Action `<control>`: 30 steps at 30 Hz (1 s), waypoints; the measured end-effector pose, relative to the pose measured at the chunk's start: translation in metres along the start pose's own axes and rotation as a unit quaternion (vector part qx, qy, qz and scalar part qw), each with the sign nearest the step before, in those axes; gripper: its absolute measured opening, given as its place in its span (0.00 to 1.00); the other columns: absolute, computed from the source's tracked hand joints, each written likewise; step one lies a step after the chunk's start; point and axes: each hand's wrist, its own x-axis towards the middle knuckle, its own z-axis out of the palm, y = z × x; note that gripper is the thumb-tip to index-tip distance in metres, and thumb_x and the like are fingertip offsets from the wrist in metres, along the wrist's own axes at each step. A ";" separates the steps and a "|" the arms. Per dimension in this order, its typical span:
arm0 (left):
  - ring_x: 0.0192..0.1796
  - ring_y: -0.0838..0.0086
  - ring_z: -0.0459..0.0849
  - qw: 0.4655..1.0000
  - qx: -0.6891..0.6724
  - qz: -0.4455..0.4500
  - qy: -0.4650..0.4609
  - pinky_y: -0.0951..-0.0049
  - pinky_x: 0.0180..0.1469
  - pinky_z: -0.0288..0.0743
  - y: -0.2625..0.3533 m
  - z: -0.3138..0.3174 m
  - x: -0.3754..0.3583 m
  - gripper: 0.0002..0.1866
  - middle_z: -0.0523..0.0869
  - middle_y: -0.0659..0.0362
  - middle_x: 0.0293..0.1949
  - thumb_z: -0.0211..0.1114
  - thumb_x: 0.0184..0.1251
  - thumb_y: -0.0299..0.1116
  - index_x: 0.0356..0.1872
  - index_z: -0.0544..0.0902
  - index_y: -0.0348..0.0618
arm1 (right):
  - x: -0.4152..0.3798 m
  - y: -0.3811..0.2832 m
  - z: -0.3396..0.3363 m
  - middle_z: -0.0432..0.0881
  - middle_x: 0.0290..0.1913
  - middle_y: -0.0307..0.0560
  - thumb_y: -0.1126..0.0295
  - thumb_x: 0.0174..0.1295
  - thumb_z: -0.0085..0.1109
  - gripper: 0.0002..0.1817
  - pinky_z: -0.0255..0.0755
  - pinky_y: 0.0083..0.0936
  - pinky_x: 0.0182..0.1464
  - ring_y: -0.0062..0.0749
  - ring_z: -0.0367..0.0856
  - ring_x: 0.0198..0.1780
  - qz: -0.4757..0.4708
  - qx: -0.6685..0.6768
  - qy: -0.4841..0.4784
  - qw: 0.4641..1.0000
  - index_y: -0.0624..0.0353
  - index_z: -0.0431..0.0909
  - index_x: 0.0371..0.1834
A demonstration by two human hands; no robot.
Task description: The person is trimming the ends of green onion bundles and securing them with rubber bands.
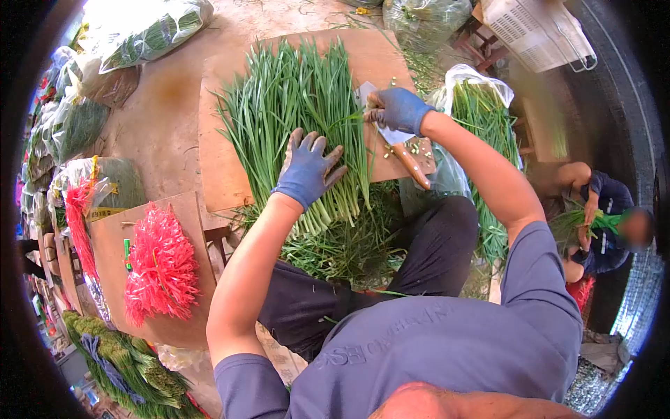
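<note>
A broad layer of garlic chives (272,105) lies across a wooden board (227,174), with the pale stem ends pointing towards me. My left hand (307,167), in a blue glove, rests flat on the lower part of the chives with its fingers spread. My right hand (401,112), also gloved in blue, pinches a few chive leaves (347,124) at the right edge of the layer. Under and beside that hand lies a knife (410,165) with a wooden handle; its blade is partly hidden by the hand. Small cut bits are scattered around the knife.
Loose greens (342,244) are heaped below the board, by my legs. On the left, a second board (115,269) bears red plastic ties (162,265). An open bag of greens (481,105) stands to the right. Further right, a person (607,216) holds greens. A white crate (530,31) is behind.
</note>
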 end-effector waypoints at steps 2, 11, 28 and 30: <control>0.64 0.51 0.72 1.000 -0.009 -0.007 -0.024 0.43 0.71 0.55 0.002 -0.002 -0.001 0.21 0.79 0.48 0.52 0.62 0.66 0.51 0.55 0.83 0.55 | -0.022 -0.009 -0.009 0.80 0.24 0.42 0.54 0.66 0.63 0.17 0.71 0.25 0.29 0.26 0.78 0.24 0.051 0.192 -0.087 0.976 0.59 0.77 0.35; 0.76 0.47 0.57 0.991 0.044 0.001 -0.129 0.37 0.76 0.39 0.009 0.008 -0.020 0.24 0.71 0.49 0.70 0.53 0.70 0.56 0.59 0.82 0.58 | -0.095 -0.036 -0.002 0.68 0.19 0.31 0.52 0.68 0.61 0.16 0.52 0.13 0.18 0.12 0.60 0.17 -0.008 0.628 -0.211 0.749 0.51 0.73 0.35; 0.79 0.53 0.53 0.988 0.069 -0.009 -0.140 0.38 0.77 0.35 0.011 0.016 -0.022 0.27 0.66 0.54 0.74 0.47 0.74 0.57 0.71 0.69 0.68 | -0.173 -0.058 0.012 0.70 0.22 0.32 0.64 0.69 0.56 0.08 0.65 0.21 0.25 0.18 0.69 0.22 -0.258 0.653 0.098 0.705 0.56 0.73 0.42; 0.78 0.52 0.54 0.991 0.058 0.000 -0.122 0.38 0.76 0.35 0.012 0.016 -0.024 0.28 0.68 0.50 0.72 0.47 0.74 0.57 0.73 0.65 0.70 | -0.191 -0.075 -0.016 0.73 0.24 0.37 0.64 0.67 0.59 0.10 0.70 0.28 0.28 0.23 0.74 0.26 -0.327 0.669 0.098 0.660 0.58 0.73 0.41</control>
